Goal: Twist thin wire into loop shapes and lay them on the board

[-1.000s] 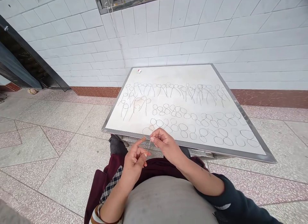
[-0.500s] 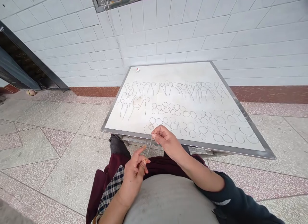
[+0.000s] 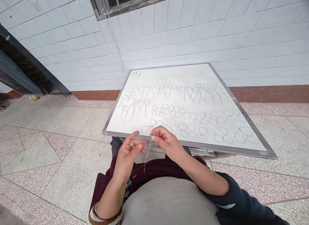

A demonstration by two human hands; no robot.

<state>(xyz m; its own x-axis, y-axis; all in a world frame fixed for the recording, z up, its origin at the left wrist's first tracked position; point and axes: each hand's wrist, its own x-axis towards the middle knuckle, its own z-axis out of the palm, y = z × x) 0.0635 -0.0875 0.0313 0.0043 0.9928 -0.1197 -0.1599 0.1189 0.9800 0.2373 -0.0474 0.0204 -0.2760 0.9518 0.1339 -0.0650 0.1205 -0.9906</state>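
Note:
My right hand (image 3: pixel 165 141) pinches a thin pale wire (image 3: pixel 148 155) between thumb and fingertips, over the near edge of a white board (image 3: pixel 173 73). The wire's tail hangs below the pinch, slightly curved, its lower end free. Beside it on the left is my left hand (image 3: pixel 129 152), index finger stretched out, thumb close to the other fingers, and no wire shows in its grasp. Just past my fingertips a thin round loop (image 3: pixel 142 129) overlaps the board's edge; whether it belongs to the held wire I cannot tell.
Rows of thin wire loops (image 3: pixel 182 126) lie on the grey-framed board, several with straight tails (image 3: pixel 145 110) at the back and left. A small white and red item (image 3: pixel 137 73) sits at its far left corner. Beyond stands a tiled wall (image 3: pixel 169 44) with a barred window (image 3: pixel 125 1).
My left hand has risen toward the board and come away from the wire's lower end, which now hangs free. The right hand keeps its pinch in nearly the same place.

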